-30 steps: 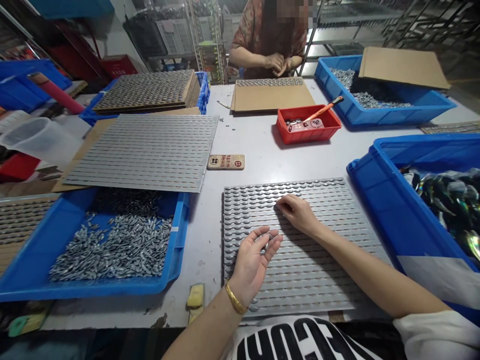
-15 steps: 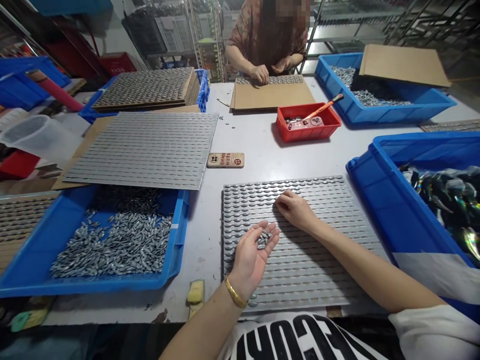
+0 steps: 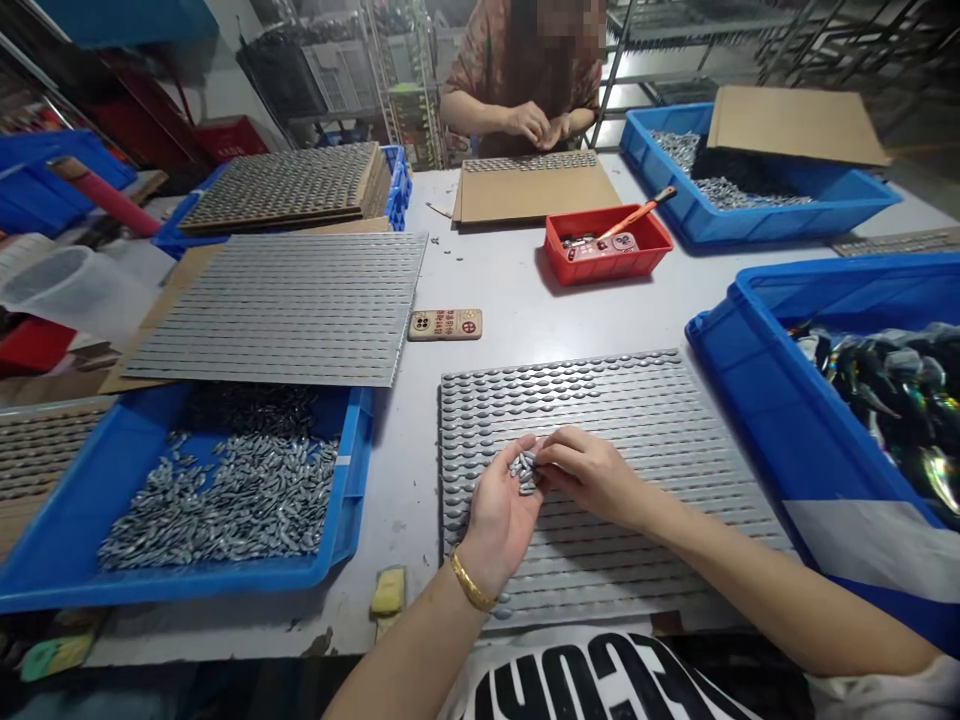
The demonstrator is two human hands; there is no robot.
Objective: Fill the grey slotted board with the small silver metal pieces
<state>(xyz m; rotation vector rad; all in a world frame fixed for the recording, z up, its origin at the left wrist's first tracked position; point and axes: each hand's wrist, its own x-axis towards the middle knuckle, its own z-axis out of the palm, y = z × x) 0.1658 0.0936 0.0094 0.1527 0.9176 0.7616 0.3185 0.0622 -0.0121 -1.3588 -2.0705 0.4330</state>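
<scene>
Metal pieces [image 3: 524, 470], small, grey and leaf-shaped, lie in our half-cupped left hand [image 3: 496, 520]; our right hand [image 3: 592, 472] pinches at them. At nine o'clock a blue bin [image 3: 358, 470] holds more.

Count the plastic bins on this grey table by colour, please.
Blue bins: 4 (front-left bin, front-right bin, far-right bin, far-left bin under the stacked sheets)
Red bin: 1
Total: 5

Even overhead light, wide-angle edge distortion
</scene>
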